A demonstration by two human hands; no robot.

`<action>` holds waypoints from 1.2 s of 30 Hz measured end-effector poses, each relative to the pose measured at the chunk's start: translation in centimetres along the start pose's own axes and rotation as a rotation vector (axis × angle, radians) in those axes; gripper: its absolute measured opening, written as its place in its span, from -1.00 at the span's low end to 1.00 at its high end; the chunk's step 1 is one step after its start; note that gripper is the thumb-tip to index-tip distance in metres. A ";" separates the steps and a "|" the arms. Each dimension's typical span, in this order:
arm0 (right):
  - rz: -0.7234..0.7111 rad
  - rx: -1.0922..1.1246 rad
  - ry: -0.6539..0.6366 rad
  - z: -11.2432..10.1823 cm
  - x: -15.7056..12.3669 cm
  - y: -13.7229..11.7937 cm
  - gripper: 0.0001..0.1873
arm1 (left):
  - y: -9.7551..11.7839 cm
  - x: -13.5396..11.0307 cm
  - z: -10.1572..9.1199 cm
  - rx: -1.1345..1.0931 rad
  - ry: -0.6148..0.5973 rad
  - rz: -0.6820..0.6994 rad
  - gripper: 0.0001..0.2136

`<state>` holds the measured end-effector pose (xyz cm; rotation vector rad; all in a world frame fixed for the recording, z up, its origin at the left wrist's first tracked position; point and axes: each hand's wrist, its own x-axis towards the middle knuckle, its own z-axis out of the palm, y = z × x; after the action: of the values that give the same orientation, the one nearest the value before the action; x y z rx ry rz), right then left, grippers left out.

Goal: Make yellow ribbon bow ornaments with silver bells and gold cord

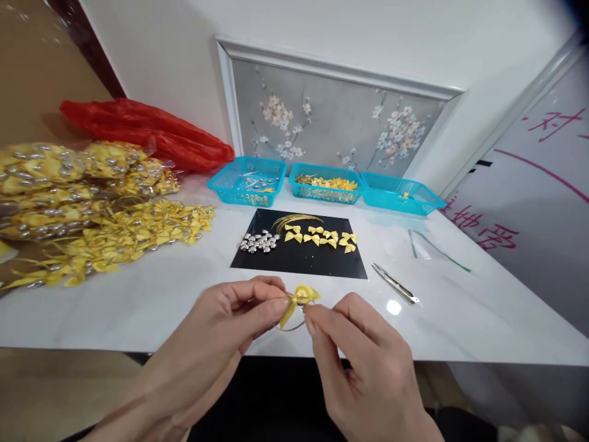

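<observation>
Holding a satiny yellow bow (pixel 303 293)

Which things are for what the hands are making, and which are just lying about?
Seems part of the work:
yellow bow between left hand and right hand
small yellow bows
silver pieces
gold cords
black mat
metal snips, perhaps

Probably just lying about:
red bag
green strips

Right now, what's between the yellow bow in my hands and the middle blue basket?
In the head view, the black mat lies between the held bow and the middle basket, with loose yellow bows and gold wires on it.
</observation>
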<state>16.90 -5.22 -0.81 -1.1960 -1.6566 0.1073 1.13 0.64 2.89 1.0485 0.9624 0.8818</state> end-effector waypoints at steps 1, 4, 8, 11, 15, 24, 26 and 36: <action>0.000 0.002 -0.002 0.0 0.0 0.0 -0.76 | 0.0 0.0 0.0 0.002 0.004 -0.005 -0.87; -0.014 0.000 0.012 0.1 0.1 0.0 -0.76 | -0.1 0.0 0.1 0.008 0.006 -0.010 -0.86; -0.023 -0.002 0.016 0.2 0.2 0.1 -0.75 | -0.1 0.0 0.1 0.013 -0.012 -0.015 -0.85; -0.021 0.010 -0.001 0.1 0.3 0.3 -0.76 | -0.1 0.0 -0.1 0.030 -0.038 -0.013 -0.85; -0.014 0.005 -0.024 -0.1 0.4 0.5 -0.75 | -0.1 -0.2 -0.3 0.037 -0.048 -0.047 -0.86; 0.023 0.034 -0.008 0.0 0.5 1.1 -0.75 | 0.0 0.2 -0.2 -0.018 -0.111 -0.095 -0.88; 0.024 0.052 0.004 0.0 0.6 1.1 -0.74 | 0.0 0.2 -0.3 -0.027 -0.129 -0.094 -0.89; 0.023 0.157 -0.012 -0.1 1.1 1.6 -0.68 | 0.0 0.2 0.0 -0.049 -0.187 -0.139 -0.95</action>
<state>18.11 -3.67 -0.97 -1.0976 -1.6144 0.2548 1.16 0.80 2.88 0.9905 0.8419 0.6770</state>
